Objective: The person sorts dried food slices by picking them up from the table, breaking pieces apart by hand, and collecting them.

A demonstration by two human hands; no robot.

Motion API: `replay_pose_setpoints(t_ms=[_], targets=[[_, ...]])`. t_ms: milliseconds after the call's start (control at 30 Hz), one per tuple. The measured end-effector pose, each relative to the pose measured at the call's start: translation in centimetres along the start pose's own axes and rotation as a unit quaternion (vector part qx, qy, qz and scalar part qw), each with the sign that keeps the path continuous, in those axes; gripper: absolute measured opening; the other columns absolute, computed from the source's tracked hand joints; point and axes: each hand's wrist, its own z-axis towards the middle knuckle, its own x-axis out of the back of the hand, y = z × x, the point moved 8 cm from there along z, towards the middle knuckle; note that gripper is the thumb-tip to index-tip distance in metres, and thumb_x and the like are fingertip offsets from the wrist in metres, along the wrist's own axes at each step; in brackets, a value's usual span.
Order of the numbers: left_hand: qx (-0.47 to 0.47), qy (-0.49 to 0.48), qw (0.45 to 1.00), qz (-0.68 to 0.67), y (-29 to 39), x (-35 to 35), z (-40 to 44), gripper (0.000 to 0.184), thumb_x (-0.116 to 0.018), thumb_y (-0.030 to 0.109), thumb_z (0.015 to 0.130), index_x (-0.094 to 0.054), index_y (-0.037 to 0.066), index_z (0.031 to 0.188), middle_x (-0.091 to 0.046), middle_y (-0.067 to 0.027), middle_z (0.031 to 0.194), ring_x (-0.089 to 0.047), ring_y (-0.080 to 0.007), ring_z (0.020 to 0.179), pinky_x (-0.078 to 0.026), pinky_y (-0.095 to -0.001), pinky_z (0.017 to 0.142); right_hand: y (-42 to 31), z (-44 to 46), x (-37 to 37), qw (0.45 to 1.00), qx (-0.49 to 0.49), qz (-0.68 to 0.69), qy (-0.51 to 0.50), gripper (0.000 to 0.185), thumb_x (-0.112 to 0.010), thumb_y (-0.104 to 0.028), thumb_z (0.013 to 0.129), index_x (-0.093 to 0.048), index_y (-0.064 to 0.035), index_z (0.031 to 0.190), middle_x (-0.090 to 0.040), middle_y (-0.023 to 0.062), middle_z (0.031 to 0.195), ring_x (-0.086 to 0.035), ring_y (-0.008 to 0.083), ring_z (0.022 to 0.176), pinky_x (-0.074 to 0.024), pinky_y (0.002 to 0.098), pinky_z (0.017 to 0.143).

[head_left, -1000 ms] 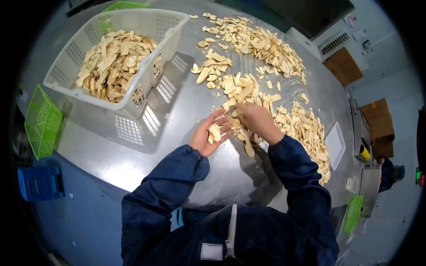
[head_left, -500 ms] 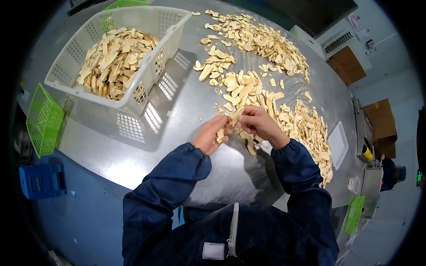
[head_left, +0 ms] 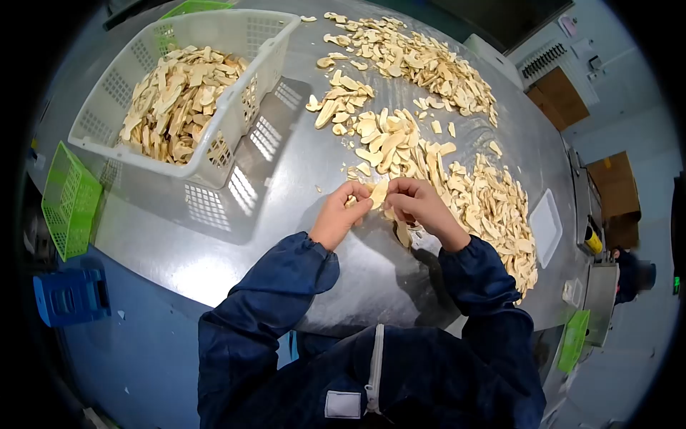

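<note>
The pale slice (head_left: 380,191) lies between left fingers (head_left: 350,191) pinching it and curled right fingers (head_left: 402,187), whose hold is unclear.

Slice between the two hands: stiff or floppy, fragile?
The slice looks thin, so probably light. Likely fairly stiff: no clear sag shows between the left hand and right hand. Possibly brittle, judging by small bits on the table.

The counter (head_left: 164,247) was smooth, glossy metal, the perforated basket (head_left: 214,30) semi-gloss plastic; the mushroom slices (head_left: 489,207) looked matt, the sleeves (head_left: 268,286) faintly shiny cloth.
</note>
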Motion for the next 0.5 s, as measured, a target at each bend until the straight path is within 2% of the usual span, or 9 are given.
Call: replay_pose_setpoints(t_ms=[67,200,300,367,400,500], targets=[[-0.032,0.003,0.998,0.060,0.4,-0.1,0.0,0.011,-0.060,0.012,0.086,-0.051,0.007,0.092,-0.049,0.0031,0.079,-0.045,-0.0049,0.062,-0.036,-0.0198,0.055,0.2,0.0,0.6,0.999,-0.020,-0.034,0.011,0.016,-0.056,-0.016,0.081,-0.059,-0.0034,0.071,-0.049,-0.0016,0.053,-0.043,0.0045,0.044,-0.0295,0.0201,0.041],[-0.071,0.001,0.990,0.119,-0.2,0.1,0.3,0.017,-0.063,0.014,0.083,-0.053,0.003,0.092,-0.055,0.0013,0.081,-0.051,-0.0067,0.070,-0.041,-0.0207,0.063,0.4,0.4,0.4,0.997,0.018,-0.078,0.015,0.019,-0.057,-0.017,0.080,-0.060,-0.0014,0.069,-0.054,0.0002,0.055,-0.048,0.0056,0.047,-0.0346,0.0217,0.043],[-0.138,-0.022,0.977,0.163,0.3,-0.9,0.2,0.014,-0.061,0.010,0.086,-0.051,0.006,0.094,-0.053,0.0019,0.083,-0.048,-0.0029,0.066,-0.038,-0.0185,0.057,0.1,0.6,-0.5,0.988,0.063,-0.142,0.015,0.020,-0.058,-0.017,0.080,-0.061,0.0003,0.070,-0.056,0.0021,0.056,-0.051,0.0072,0.048,-0.0380,0.0231,0.045],[-0.108,-0.009,0.988,0.113,0.2,-0.8,0.2,0.017,-0.062,0.013,0.084,-0.053,0.004,0.096,-0.055,0.0000,0.083,-0.051,-0.0058,0.068,-0.041,-0.0205,0.061,-0.8,0.4,-0.9,0.967,0.108,-0.224,0.046,0.020,-0.057,-0.016,0.080,-0.060,0.0014,0.071,-0.057,0.0045,0.056,-0.051,0.0086,0.049,-0.0397,0.0248,0.046],[-0.092,-0.002,0.992,0.088,0.3,-0.7,0.1,0.020,-0.063,0.015,0.084,-0.054,0.003,0.097,-0.057,-0.0009,0.083,-0.052,-0.0073,0.068,-0.043,-0.0214,0.062,-0.3,0.3,-0.7,0.985,0.069,-0.145,0.056,0.022,-0.057,-0.017,0.082,-0.060,0.0022,0.073,-0.055,0.0092,0.056,-0.050,0.0136,0.047,-0.0395,0.0280,0.047],[0.040,-0.028,0.991,-0.124,-0.6,-0.7,-0.1,0.018,-0.059,0.014,0.086,-0.054,0.004,0.100,-0.055,-0.0007,0.081,-0.050,-0.0067,0.063,-0.043,-0.0222,0.059,-2.0,-1.0,2.6,0.938,0.137,-0.264,0.179,0.024,-0.061,-0.019,0.082,-0.060,0.0021,0.073,-0.053,0.0121,0.055,-0.049,0.0188,0.046,-0.0394,0.0301,0.048]])
